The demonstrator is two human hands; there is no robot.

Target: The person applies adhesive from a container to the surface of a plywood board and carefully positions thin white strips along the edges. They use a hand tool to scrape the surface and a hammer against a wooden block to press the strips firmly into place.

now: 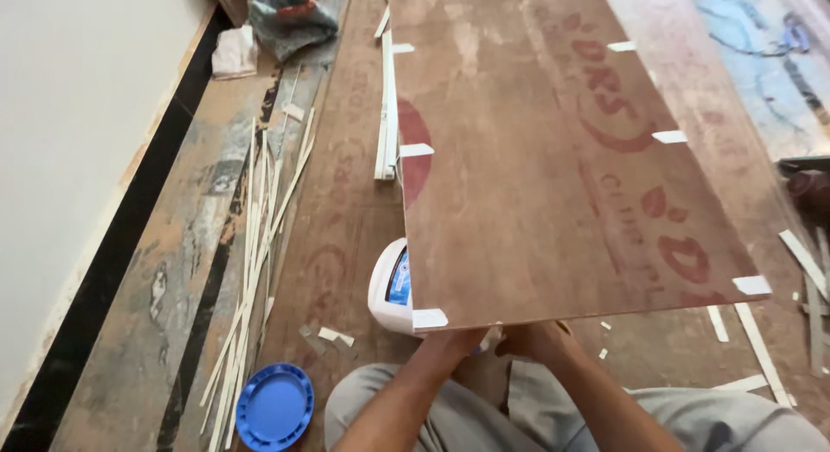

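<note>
Left hand: I see my left hand (461,340) tucked under the near edge of the plywood board (553,158); its fingers are hidden by the board, so I cannot tell how far it is closed or whether it grips anything.
Right hand: my right hand (538,335) sits just beside the left one, also under that near edge; its grip is hidden too, I cannot tell.
Board: the large brown sheet stretches away from both hands, its near edge right above them, with faded red print on its face.
Tape tabs: small white tape pieces (430,318) mark the board's edges; one sits at the corner just left of my left hand, another (751,285) at the corner far to the right.
White tub: a white container (387,288) with a blue label stands just left of my left hand, partly under the board.
Blue lid: a round blue lid (274,407) lies on the floor, left of and nearer to me than my left forearm.
Strips: thin pale strips (255,245) lie scattered well to the left.
Legs: grey trousers (432,417) below both forearms.
</note>
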